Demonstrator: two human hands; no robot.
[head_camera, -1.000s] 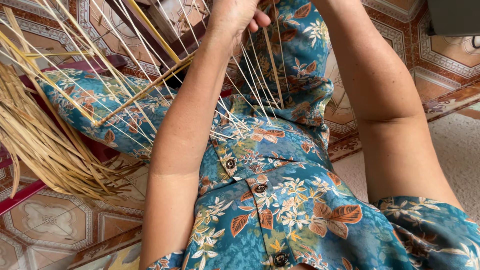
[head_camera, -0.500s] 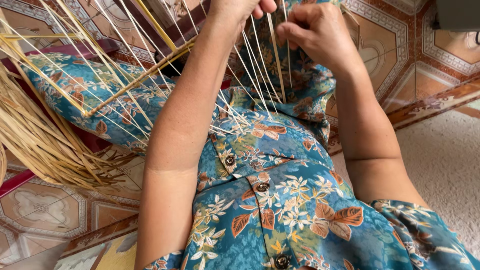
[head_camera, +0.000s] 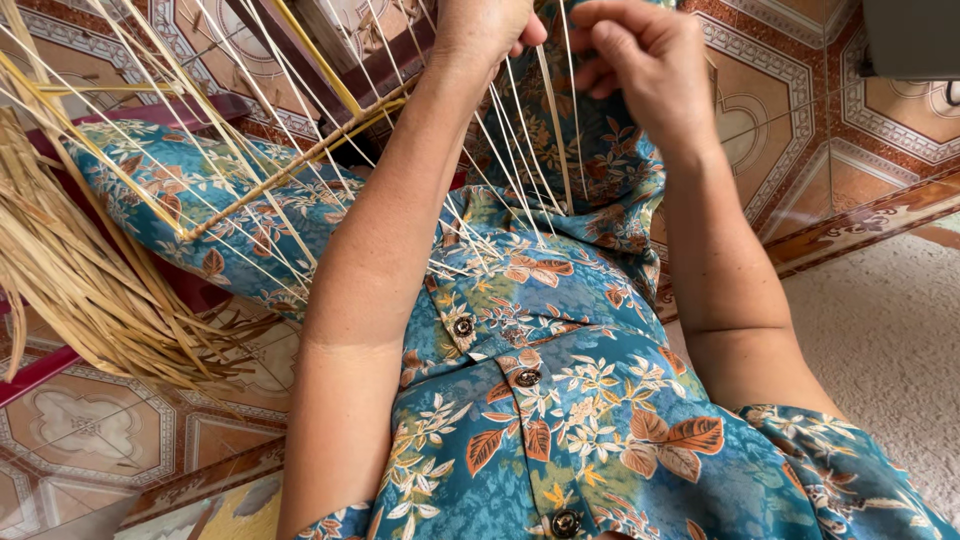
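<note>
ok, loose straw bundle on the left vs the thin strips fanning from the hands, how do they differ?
The straw bundle is tan, matted and drooping, untouched by either hand. The thin strips are paler, straight and spread apart; the left hand and right hand pinch their upper ends. Both are long, dry plant fibre.

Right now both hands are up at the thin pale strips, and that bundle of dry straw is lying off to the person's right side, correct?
Not quite. In the head view the left hand and right hand are indeed up at the thin pale strips, but the bundle of dry straw lies off to the person's left side, not the right.
</note>
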